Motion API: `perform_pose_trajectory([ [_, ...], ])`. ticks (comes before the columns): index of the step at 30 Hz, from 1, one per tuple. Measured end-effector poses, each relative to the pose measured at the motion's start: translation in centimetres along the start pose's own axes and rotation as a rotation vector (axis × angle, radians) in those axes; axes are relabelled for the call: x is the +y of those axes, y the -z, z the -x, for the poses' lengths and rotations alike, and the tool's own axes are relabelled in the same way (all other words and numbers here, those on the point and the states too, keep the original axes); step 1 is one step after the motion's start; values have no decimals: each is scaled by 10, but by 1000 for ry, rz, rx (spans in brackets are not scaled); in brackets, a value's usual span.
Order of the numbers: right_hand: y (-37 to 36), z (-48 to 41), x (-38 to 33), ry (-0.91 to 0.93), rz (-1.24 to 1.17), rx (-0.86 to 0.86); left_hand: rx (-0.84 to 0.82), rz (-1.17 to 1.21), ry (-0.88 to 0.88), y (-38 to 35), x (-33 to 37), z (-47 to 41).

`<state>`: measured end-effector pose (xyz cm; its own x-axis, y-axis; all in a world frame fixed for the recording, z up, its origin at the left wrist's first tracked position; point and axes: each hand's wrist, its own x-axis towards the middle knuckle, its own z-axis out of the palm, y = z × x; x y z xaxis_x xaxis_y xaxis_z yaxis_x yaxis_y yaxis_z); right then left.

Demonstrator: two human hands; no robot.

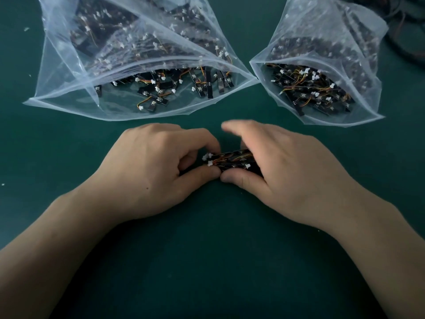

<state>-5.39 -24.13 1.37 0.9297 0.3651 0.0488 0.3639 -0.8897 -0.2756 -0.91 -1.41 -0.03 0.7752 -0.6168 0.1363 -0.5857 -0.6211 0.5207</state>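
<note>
A small bundle of black circuit strips with orange wires and white connectors lies between my two hands on the dark green mat. My left hand pinches its left end between thumb and curled fingers. My right hand grips the right part of the bundle, thumb in front and fingers over the top; its index finger is lifted and blurred. Much of the bundle is hidden under my right fingers.
Two clear plastic bags lie open beyond my hands, a large bag at the left and a smaller bag at the right, both holding several similar black strips with wires. Dark cables lie at the far right corner.
</note>
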Motion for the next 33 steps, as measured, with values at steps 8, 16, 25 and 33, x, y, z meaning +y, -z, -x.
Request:
perform_pose_trajectory([
  [8,-12,-2,-6,70,194,116,51,42,60,-1,3,0],
  [16,-8,-1,-6,89,256,57,66,119,112,-1,-1,-1],
  [25,-13,-2,-12,7,299,41,61,68,115,-2,-2,-1],
  [33,-7,-8,6,-115,62,130,53,68,143,-2,-2,-2],
])
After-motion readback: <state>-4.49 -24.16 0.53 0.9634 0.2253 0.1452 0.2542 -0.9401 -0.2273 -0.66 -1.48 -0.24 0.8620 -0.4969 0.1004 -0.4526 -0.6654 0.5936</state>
